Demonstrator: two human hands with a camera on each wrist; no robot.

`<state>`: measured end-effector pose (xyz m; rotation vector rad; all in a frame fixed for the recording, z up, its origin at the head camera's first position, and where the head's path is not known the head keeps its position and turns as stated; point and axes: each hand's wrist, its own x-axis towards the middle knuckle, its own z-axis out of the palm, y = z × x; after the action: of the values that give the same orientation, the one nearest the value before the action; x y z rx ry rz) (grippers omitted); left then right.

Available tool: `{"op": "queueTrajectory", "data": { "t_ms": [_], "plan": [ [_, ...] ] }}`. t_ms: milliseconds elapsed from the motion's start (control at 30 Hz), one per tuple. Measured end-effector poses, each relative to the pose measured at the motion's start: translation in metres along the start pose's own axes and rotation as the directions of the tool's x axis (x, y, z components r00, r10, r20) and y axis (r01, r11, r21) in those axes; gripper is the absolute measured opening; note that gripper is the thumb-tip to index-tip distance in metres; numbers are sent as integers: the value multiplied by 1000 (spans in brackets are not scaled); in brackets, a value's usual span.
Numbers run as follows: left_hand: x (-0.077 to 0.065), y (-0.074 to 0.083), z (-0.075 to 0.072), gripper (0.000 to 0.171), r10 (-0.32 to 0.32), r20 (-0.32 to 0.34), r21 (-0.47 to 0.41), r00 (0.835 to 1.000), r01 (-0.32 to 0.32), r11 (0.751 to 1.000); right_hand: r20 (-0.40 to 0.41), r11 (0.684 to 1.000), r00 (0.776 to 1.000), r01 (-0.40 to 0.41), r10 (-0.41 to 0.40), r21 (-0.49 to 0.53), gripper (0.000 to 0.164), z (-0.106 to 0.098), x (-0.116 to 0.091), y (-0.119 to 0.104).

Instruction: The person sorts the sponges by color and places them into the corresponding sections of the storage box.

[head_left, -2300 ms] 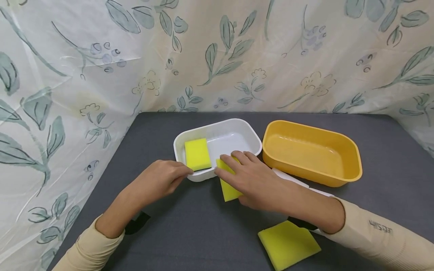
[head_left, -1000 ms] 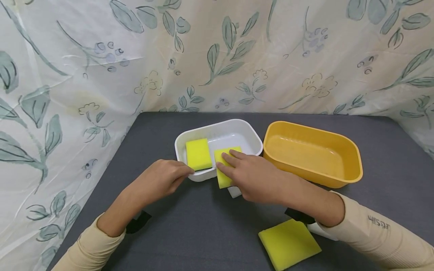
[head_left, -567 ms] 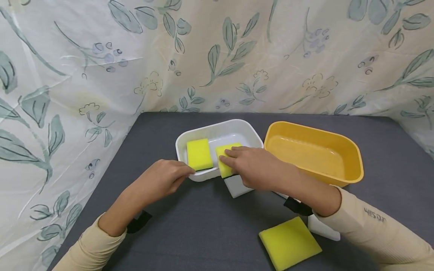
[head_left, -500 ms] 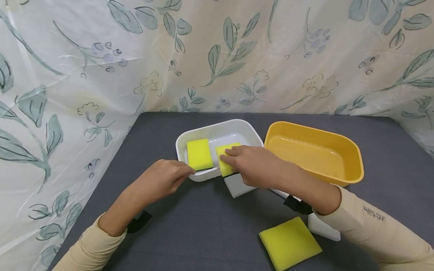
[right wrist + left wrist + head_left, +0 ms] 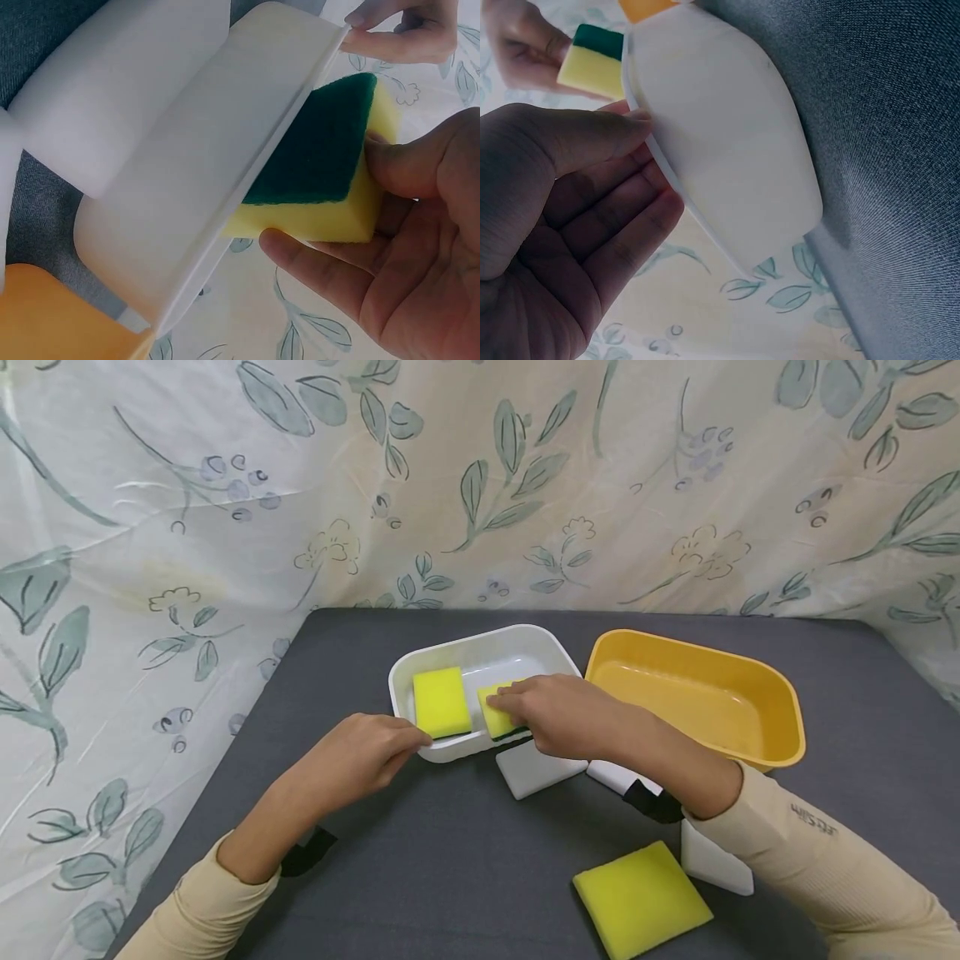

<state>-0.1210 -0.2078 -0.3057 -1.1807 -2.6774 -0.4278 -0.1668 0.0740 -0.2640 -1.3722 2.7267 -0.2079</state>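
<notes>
My left hand [image 5: 367, 747] pinches the near rim of a white plastic tub [image 5: 517, 664] between thumb and fingers, as the left wrist view shows. One scouring sponge [image 5: 441, 702] lies in the tub's left part, yellow side up. In my right hand [image 5: 566, 718] is a second scouring sponge [image 5: 497, 714], gripped with the thumb on one side and fingers on the other. The right wrist view shows its green scouring face [image 5: 315, 150] toward the tub, with the sponge partly inside the rim and tilted.
A yellow-orange tub [image 5: 690, 693] stands right of the white one. White blocks lie in front: one [image 5: 536, 772] by the white tub, another [image 5: 618, 775] partly under my right wrist, a third [image 5: 712, 860] by the sleeve. Another yellow sponge [image 5: 641, 902] lies near the front.
My right hand has carried its sponge away from me, from in front of the white tub to over its near rim, uncovering the white blocks. My left hand has stayed at the rim.
</notes>
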Motion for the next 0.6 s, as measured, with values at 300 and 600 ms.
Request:
{"op": "queueTrajectory", "data": {
  "t_ms": [300, 600],
  "plan": [
    [-4, 2, 4, 27, 4, -1, 7, 1000, -4, 1000, -1, 1000, 1000, -1, 1, 22, 44, 7, 5, 3],
    [-8, 5, 9, 26, -9, -4, 16, 1000, 9, 1000, 3, 999, 1000, -9, 9, 39, 43, 13, 8, 4]
  ]
}}
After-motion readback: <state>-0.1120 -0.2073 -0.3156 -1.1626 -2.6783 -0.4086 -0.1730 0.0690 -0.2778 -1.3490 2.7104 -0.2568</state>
